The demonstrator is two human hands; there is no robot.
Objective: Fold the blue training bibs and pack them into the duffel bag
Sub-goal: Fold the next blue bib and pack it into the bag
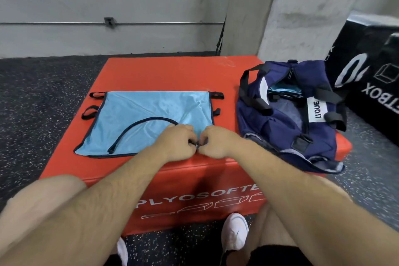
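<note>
Bare surface lies open behind the bib and in the narrow strip between bib and duffel bag. Bag mouth gapes upward. Black box crowds the bag's right side.

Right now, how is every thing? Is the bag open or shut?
blue bib: lying flat on the red box, near edge pinched by both hands.
duffel bag: unzipped and open, blue cloth inside.
left hand: curled, pinching the bib's edge.
right hand: curled, pinching the bib's edge.
</note>
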